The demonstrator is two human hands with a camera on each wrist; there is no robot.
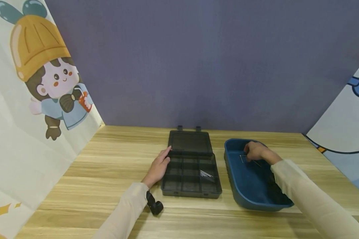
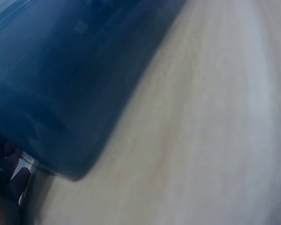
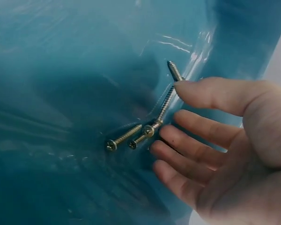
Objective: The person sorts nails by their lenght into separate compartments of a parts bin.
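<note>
My right hand (image 1: 254, 152) reaches down into a blue tub (image 1: 229, 172). In the right wrist view its thumb tip overlaps one brassy screw (image 3: 172, 69), while the loosely bent fingers (image 3: 192, 150) stay apart from the thumb, beside several more screws (image 3: 124, 138) on the tub floor. My left hand (image 1: 159, 167) rests at the left edge of a dark, see-through compartment box (image 1: 191, 193), fingers stretched toward the hinge. The box's lid (image 1: 189, 142) is folded back. Thin silvery pieces (image 1: 206, 174) lie in a right-hand compartment. The left wrist view is blurred.
Both containers stand side by side on a wood-grain table (image 1: 113, 166), the tub right of the box. A purple-grey panel (image 1: 197, 66) rises along the table's back edge. Printed cartoon walls (image 1: 12, 132) flank both sides. A black strap device (image 1: 154, 203) sits on the left wrist.
</note>
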